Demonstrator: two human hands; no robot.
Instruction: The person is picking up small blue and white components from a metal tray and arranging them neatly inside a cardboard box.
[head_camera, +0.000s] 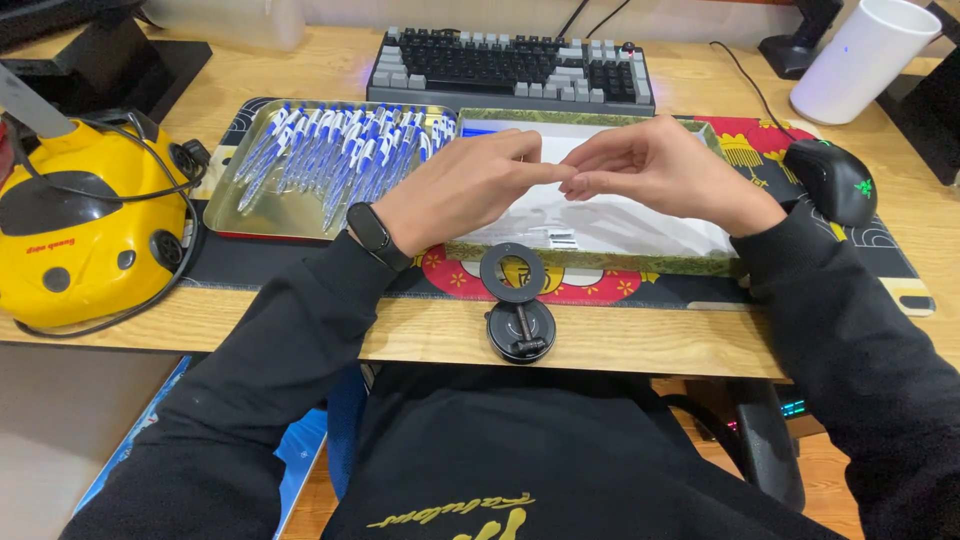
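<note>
Wooden tabletop (450, 345) carries a patterned mat, keyboard (512, 66) and tray of blue-white pens (330, 150). Left hand (462, 185) and right hand (668, 168) meet fingertip-to-fingertip above a green-rimmed box (600, 262); whether either grip pinches anything is unclear.

Worktop (300, 75): light wood, front edge toward the person. Patterned mat (890, 265) spans the middle. On the mat: silver tray (275, 215) of blue-white pens at left, green-rimmed tray (600, 262) at centre, black mouse (835, 180) at right. Directly on the wood: grey-black keyboard (512, 68) behind the mat, white cylinder (865, 60) far right, yellow device (85, 225) far left, black ring stand (518, 305) at front edge.
</note>
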